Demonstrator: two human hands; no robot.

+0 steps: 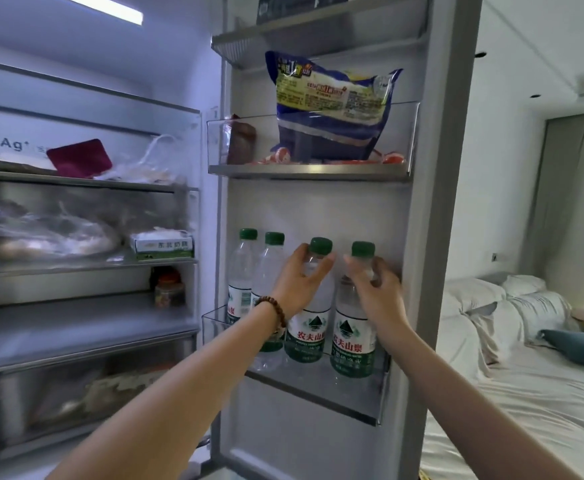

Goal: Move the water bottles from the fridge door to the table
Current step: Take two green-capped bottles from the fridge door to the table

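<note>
Open fridge door (pixel 436 202), four green-capped water bottles upright in lower door shelf (pixel 318 386), left hand (pixel 299 284) wrapped round third bottle (pixel 309 306) neck, right hand (pixel 377 292) gripping fourth bottle (pixel 354 337) neck, hands apart, snack bag (pixel 332 109) on shelf above, bed (pixel 526 358) at right.

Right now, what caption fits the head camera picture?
Both hands grasp two water bottles in the fridge door shelf, left hand, right hand.

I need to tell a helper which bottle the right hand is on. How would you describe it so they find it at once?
Look at the open fridge door, at its lowest bin, where four green-capped bottles stand in a row. It is the bottle at the far right end, nearest the door's outer edge, with the right hand around its neck.
</note>
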